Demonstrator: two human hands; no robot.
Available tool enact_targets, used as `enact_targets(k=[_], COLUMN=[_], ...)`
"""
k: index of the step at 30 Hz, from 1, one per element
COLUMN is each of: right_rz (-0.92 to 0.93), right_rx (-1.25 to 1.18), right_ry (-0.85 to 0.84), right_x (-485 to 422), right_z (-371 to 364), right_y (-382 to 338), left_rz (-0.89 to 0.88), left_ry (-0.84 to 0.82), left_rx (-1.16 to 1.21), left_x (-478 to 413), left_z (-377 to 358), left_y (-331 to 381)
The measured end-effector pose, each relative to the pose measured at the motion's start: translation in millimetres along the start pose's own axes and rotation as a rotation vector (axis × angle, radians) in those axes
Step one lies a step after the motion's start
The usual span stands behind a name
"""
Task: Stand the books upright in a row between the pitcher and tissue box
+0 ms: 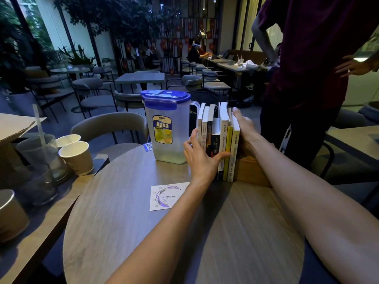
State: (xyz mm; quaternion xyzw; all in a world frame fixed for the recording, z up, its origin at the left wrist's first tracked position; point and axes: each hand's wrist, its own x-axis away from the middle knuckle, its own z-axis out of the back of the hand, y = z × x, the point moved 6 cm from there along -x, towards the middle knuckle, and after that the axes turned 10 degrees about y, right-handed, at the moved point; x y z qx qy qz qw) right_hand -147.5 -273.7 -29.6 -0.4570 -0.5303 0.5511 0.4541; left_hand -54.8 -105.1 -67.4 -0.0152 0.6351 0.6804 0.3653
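Between pitcher [167,128] and tissue box [251,171] the books [217,140] all stand upright already, left hand [200,158] and right hand [244,128] flat, squeezing the row

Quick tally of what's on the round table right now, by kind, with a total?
Books, upright in a row: 7
Pitcher: 1
Wooden tissue box: 1
Printed card: 1
Blue QR tag: 1
Total: 11
The left hand and right hand press the row from either side.
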Motion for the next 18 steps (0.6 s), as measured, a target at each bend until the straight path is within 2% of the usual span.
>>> enact_targets(k=[7,13,15,18], right_rz=[-0.033,0.006,0.083,0.279], right_rx=[-0.066,0.084,0.120,0.122], right_ry=[0.099,0.093,0.114,0.177], right_x=[10,14,18,31], right_z=[-2,8,14,22], right_y=[3,-7,-22,-57], left_rz=[-0.012,-0.013,-0.037,-0.029], left_ry=[-0.027,-0.144,-0.148,-0.109], left_rx=[0.005,0.041,0.010,0.095], left_x=[-1,-9,-11,-25], left_z=[4,21,34,60], left_y=[0,-4,0,15])
